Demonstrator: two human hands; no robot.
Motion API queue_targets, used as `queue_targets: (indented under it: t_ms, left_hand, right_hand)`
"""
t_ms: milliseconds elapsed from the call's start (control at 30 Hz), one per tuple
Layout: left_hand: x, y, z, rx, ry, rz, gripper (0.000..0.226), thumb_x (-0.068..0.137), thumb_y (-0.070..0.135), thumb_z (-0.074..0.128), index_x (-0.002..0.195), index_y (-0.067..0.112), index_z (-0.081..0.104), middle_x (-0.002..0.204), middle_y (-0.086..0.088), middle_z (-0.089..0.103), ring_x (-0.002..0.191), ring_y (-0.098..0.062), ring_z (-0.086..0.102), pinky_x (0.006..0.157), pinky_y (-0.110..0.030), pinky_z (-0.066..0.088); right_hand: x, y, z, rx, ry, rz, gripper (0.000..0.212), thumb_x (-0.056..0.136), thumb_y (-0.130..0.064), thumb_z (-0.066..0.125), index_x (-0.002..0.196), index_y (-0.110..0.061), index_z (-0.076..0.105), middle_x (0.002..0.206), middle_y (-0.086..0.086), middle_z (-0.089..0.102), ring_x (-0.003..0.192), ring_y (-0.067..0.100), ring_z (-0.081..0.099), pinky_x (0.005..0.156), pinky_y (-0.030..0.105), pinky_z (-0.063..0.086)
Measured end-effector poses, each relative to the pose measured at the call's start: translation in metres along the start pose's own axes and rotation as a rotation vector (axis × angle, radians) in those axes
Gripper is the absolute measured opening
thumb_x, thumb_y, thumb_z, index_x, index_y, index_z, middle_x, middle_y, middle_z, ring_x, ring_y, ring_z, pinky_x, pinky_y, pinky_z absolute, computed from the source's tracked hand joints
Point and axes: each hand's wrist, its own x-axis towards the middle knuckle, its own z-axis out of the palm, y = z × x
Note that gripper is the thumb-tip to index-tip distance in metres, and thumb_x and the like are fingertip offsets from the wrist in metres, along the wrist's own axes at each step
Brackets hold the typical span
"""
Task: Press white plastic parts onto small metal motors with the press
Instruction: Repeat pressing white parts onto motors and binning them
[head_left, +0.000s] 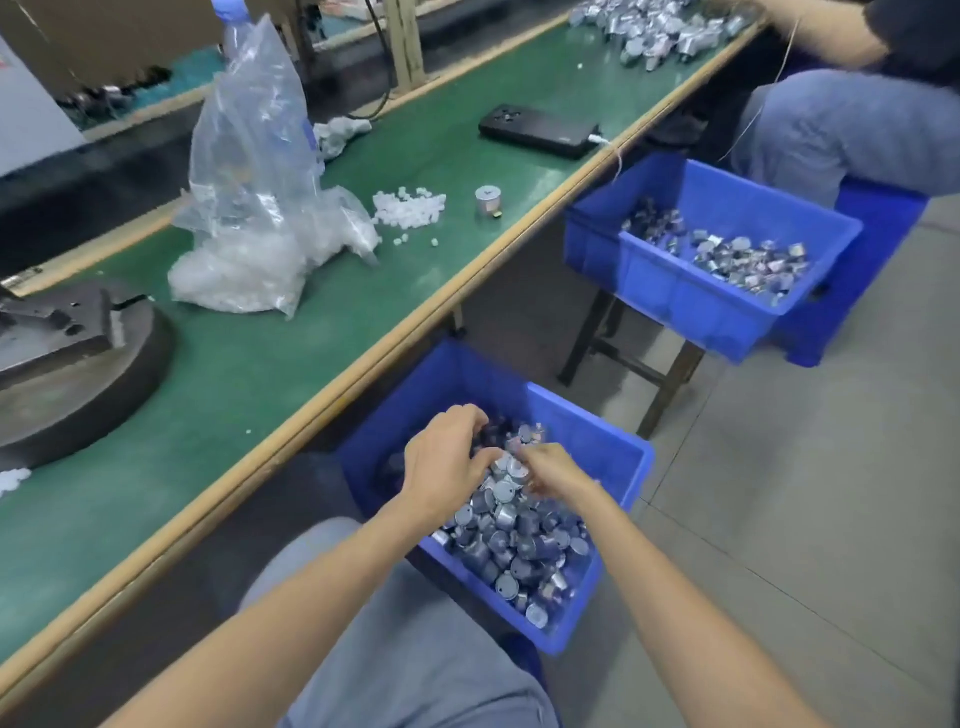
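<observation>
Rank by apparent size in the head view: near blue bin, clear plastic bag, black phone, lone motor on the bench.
1. near blue bin, though nearness inflates it
2. clear plastic bag
3. black phone
4. lone motor

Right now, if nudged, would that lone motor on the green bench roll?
Probably not: the motor stands squat on its flat end, so it would likely slide. Its metal shell suggests stiff and heavy. Tipped sideways, the round body might roll.
</observation>
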Motion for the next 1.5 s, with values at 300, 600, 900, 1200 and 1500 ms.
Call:
queue_targets:
  t_ms: [300, 600, 900, 1200, 1500]
  left_hand:
    - [0.000, -0.018, 0.002, 0.021, -0.060, 0.005, 0.034, 0.084, 0.035, 0.066, 0.113, 0.018, 0.058, 0.112, 0.005, 0.063, 0.104, -0.016, 0.055, 0.086, -0.030, 0.044]
    - [0.011, -0.023, -0.036, 0.006, 0.021, 0.214, 0.040, 0.088, 0.025, 0.062, 0.125, 0.017, 0.050, 0.124, 0.002, 0.053, 0.109, -0.018, 0.051, 0.090, -0.026, 0.033]
    - [0.027, -0.031, -0.155, -0.014, 0.391, 0.297, 0.039, 0.078, 0.018, 0.071, 0.114, 0.008, 0.059, 0.109, -0.004, 0.063, 0.097, -0.023, 0.058, 0.081, -0.030, 0.037]
    - [-0.058, -0.141, -0.310, 0.058, 0.641, 0.014, 0.023, 0.077, 0.018, 0.074, 0.091, 0.009, 0.059, 0.083, -0.002, 0.059, 0.074, -0.018, 0.051, 0.073, -0.039, 0.040]
    - [-0.218, -0.228, -0.407, -0.039, 0.810, -0.366, 0.019, 0.079, 0.004, 0.069, 0.093, 0.010, 0.058, 0.080, 0.000, 0.057, 0.071, -0.007, 0.051, 0.067, -0.009, 0.037]
  right_hand:
    - [0.026, 0.047, 0.005, -0.181, 0.072, 0.028, 0.026, 0.095, -0.008, 0.040, 0.072, -0.010, 0.052, 0.067, 0.005, 0.058, 0.061, 0.019, 0.058, 0.054, 0.028, 0.047]
    - [0.005, -0.050, -0.009, -0.015, 0.237, -0.352, 0.019, 0.090, -0.018, 0.054, 0.078, -0.012, 0.066, 0.063, -0.002, 0.061, 0.055, 0.014, 0.052, 0.052, 0.023, 0.042]
    - [-0.058, -0.192, 0.026, 0.008, 0.180, -0.788, 0.025, 0.092, -0.014, 0.055, 0.070, -0.007, 0.065, 0.054, -0.005, 0.054, 0.052, 0.010, 0.044, 0.063, 0.030, 0.037]
    - [-0.128, -0.301, 0.182, -0.054, -0.290, -1.055, 0.016, 0.092, -0.007, 0.054, 0.083, 0.001, 0.064, 0.060, 0.003, 0.055, 0.043, 0.000, 0.043, 0.050, 0.016, 0.035]
    - [-0.222, -0.347, 0.351, -0.191, -0.753, -1.257, 0.010, 0.092, -0.009, 0.057, 0.089, -0.016, 0.063, 0.068, -0.003, 0.061, 0.049, -0.004, 0.050, 0.047, 0.014, 0.040]
